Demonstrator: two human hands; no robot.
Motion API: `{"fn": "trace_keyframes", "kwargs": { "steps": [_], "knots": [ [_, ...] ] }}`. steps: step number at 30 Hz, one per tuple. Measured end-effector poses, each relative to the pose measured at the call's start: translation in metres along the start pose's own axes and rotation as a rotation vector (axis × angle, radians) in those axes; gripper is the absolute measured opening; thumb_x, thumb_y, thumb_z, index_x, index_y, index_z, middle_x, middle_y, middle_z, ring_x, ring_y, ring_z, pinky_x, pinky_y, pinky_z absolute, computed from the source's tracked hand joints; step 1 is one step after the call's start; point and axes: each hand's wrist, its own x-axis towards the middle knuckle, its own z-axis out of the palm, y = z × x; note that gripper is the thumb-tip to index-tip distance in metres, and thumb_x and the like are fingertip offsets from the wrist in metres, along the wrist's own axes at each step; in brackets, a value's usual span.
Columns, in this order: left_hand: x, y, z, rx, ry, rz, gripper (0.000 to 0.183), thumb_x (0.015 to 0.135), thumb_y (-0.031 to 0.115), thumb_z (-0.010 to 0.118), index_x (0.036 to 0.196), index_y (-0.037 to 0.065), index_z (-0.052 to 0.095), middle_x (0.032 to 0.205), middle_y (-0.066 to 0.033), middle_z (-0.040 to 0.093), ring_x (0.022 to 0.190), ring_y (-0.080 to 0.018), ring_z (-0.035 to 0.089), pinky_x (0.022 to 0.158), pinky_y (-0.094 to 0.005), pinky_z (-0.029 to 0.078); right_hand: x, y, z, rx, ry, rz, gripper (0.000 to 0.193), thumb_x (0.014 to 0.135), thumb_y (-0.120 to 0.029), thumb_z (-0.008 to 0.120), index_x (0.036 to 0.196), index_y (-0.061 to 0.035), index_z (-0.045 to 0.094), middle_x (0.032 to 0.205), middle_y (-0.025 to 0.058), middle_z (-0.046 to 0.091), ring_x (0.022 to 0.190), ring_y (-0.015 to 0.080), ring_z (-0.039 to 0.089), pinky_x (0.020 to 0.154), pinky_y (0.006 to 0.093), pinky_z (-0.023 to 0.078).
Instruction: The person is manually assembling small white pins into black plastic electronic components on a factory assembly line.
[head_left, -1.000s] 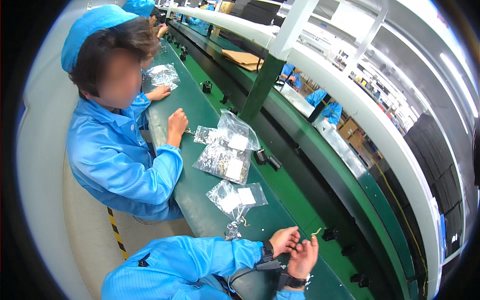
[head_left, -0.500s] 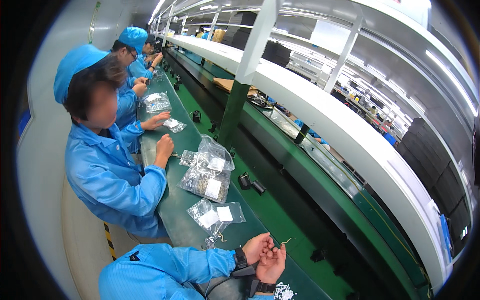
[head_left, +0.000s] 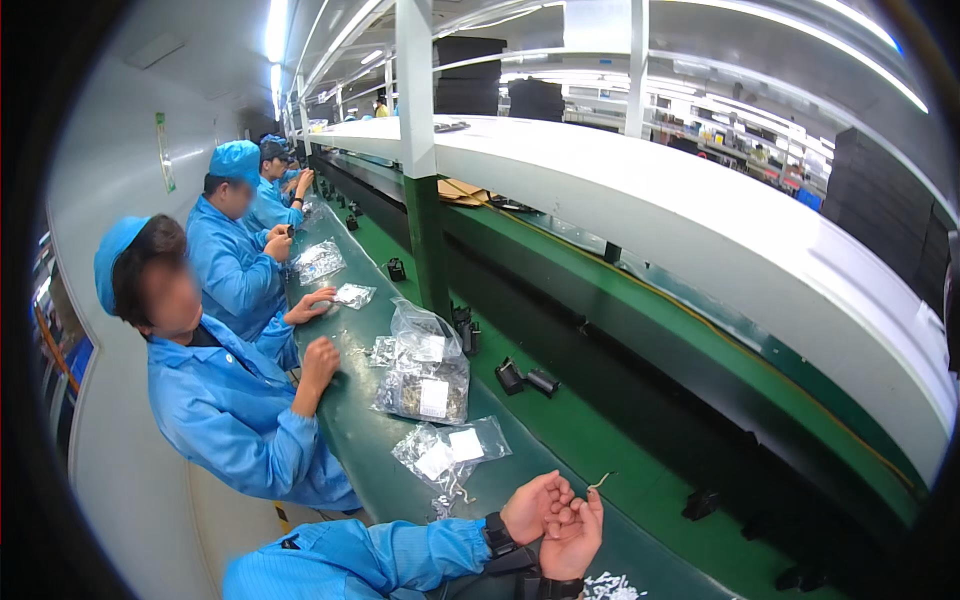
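Note:
My left hand (head_left: 535,506) and my right hand (head_left: 574,537) meet close together over the front edge of the green bench, fingers curled and fingertips touching. A short, thin, pale wire (head_left: 601,482) sticks out from the fingertips of my right hand. Curled fingers hide what my left hand holds, if anything. Below my right wrist lies a pile of small white pieces (head_left: 612,588). To the left of my hands are clear plastic bags with white labels (head_left: 464,445), and a few small wire-like pieces (head_left: 458,494) rest beside them.
A bulging clear bag of small parts (head_left: 410,392) stands farther up the bench (head_left: 345,420). Black parts (head_left: 510,376) sit on the green conveyor beyond. Co-workers in blue sit along the left; one hand (head_left: 320,362) is near the bags. A green-and-white post (head_left: 425,240) rises behind.
The view has swung, so the bench and co-workers appear shifted in the picture. My hands stay together in nearly the same pose, the wire still sticking out.

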Motion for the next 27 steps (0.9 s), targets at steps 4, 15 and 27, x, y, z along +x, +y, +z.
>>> {"fn": "trace_keyframes", "kwargs": {
  "steps": [4, 15, 27],
  "knots": [
    [-0.001, 0.003, 0.016, 0.008, 0.032, 0.022, 0.036, 0.105, 0.038, 0.046, 0.091, 0.006, 0.056, 0.085, -0.0045, 0.054, 0.068, -0.0142, 0.053, 0.057, -0.0234, 0.043, 0.000, -0.002, 0.001, -0.033, -0.037, -0.007, 0.030, 0.098, -0.010, 0.049, 0.127, -0.0029, 0.049, 0.078, 0.0057, 0.058, 0.064, 0.0149, 0.057, 0.047, 0.0258, 0.040],
    [-0.005, 0.002, 0.003, 0.008, 0.042, -0.044, 0.037, 0.103, 0.038, 0.046, 0.090, 0.005, 0.057, 0.085, -0.0060, 0.053, 0.070, -0.0187, 0.056, 0.062, -0.0286, 0.050, -0.006, -0.002, -0.002, -0.047, -0.020, -0.005, 0.031, 0.097, -0.009, 0.052, 0.128, -0.0022, 0.048, 0.084, 0.0075, 0.060, 0.072, 0.0164, 0.060, 0.048, 0.0246, 0.043],
    [0.000, 0.004, 0.000, 0.044, 0.059, -0.055, 0.037, 0.103, 0.038, 0.047, 0.090, 0.006, 0.059, 0.084, -0.0056, 0.056, 0.072, -0.0190, 0.057, 0.064, -0.0303, 0.051, 0.000, 0.001, -0.010, -0.023, -0.013, 0.008, 0.025, 0.098, -0.010, 0.053, 0.122, -0.0057, 0.053, 0.087, 0.0062, 0.063, 0.073, 0.0168, 0.061, 0.046, 0.0232, 0.043]
  ]
}}
